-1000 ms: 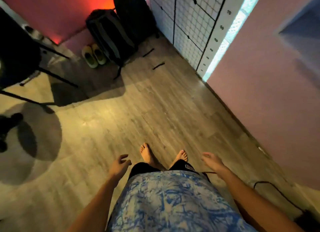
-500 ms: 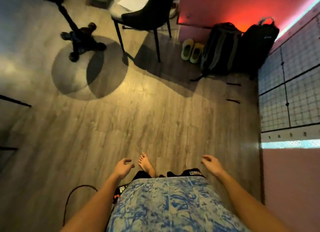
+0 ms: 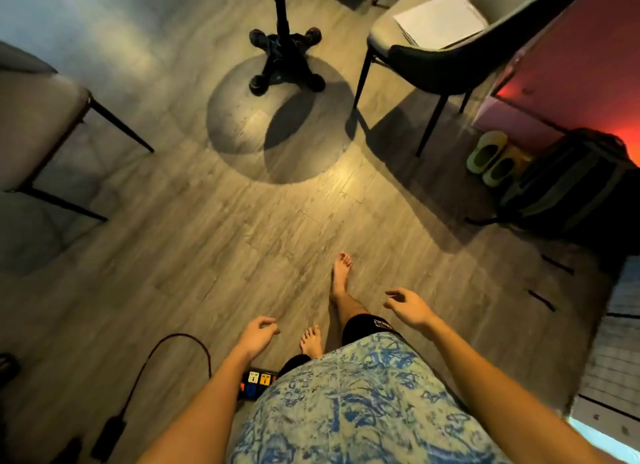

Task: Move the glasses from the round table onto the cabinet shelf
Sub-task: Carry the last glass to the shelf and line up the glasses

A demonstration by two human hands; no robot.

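No glasses are in view, and neither the round tabletop nor a cabinet shelf shows. Only the round table's black pedestal base (image 3: 286, 60) appears, far ahead at the top middle, standing on a round shadow. My left hand (image 3: 257, 335) hangs low in front of me, empty, fingers loosely curled and apart. My right hand (image 3: 408, 306) is also empty, fingers spread a little. My bare feet stand on the wooden floor between the hands.
A dark chair (image 3: 436, 44) with a white sheet on its seat stands at the upper right; another chair (image 3: 38, 117) at the left. Green slippers (image 3: 490, 157) and a backpack (image 3: 571, 183) lie right. A power strip (image 3: 258, 382) and cable (image 3: 162, 356) lie near my feet.
The view has swung left across the room: the backpacks and slippers slid right, the table base and chairs came into view. Both hands stay empty; my right foot has stepped forward.
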